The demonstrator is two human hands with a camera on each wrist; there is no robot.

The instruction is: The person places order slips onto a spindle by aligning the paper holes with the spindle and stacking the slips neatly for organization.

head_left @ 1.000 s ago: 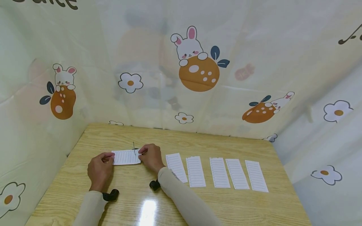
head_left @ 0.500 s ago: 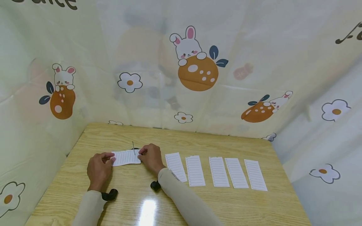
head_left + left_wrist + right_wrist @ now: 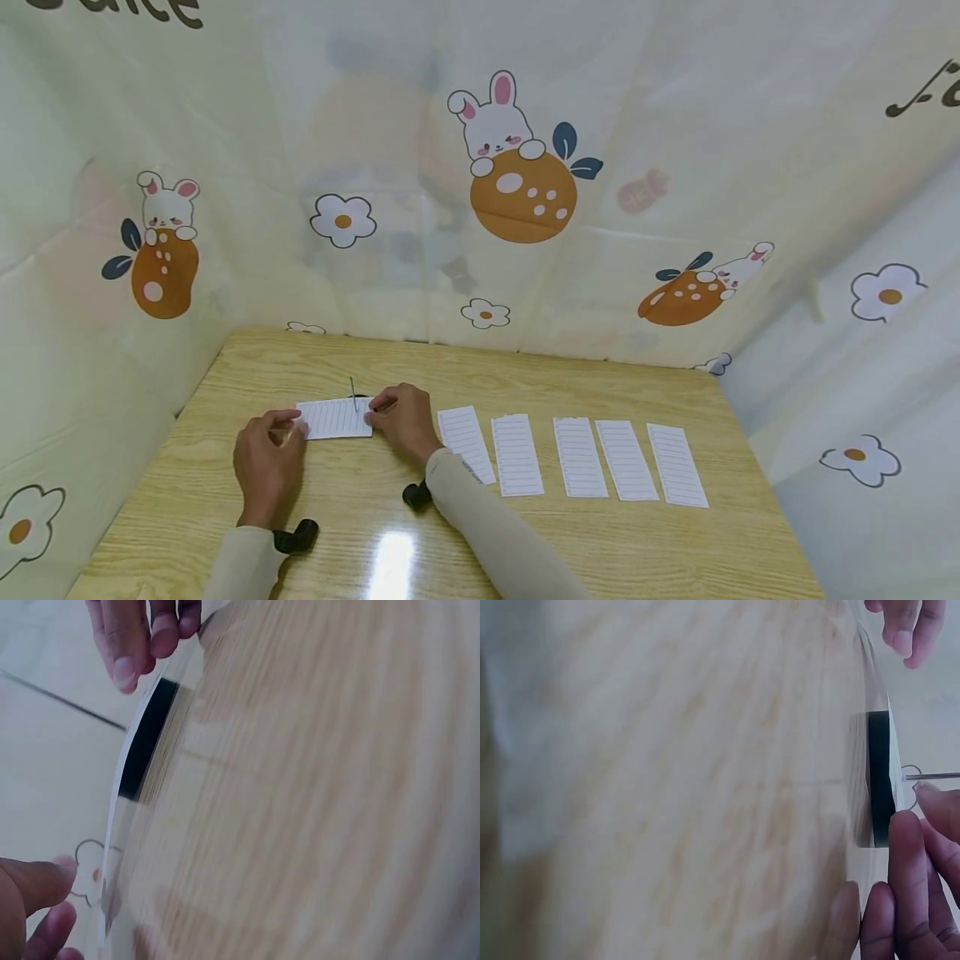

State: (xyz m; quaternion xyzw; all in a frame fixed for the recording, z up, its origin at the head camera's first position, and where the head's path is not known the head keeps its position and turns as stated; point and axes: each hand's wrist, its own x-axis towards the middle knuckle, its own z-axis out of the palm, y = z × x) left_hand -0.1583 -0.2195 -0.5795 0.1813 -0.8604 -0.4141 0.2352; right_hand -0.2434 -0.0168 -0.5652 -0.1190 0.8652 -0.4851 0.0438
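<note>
A ruled white paper slip (image 3: 334, 418) lies across a paper spike (image 3: 354, 393), whose metal pin stands up through the slip near its right end. Underneath, the black round base (image 3: 880, 780) shows in both wrist views. My right hand (image 3: 407, 421) pinches the slip's right end beside the pin. At the other end my left hand (image 3: 266, 458) hovers, thumb and fingers parted; the left wrist view shows a gap between the thumb (image 3: 49, 881) and the paper edge.
Several similar ruled slips lie in a row to the right, among them a tilted slip (image 3: 467, 442) partly behind the right sleeve and a far-right slip (image 3: 677, 465). The wooden table (image 3: 600, 550) meets a printed curtain (image 3: 405, 275) at the back and sides.
My left hand has let go of the slip's left end and drawn slightly toward me. The slip, bowed half a second ago, now lies flatter. My right hand stays at its end.
</note>
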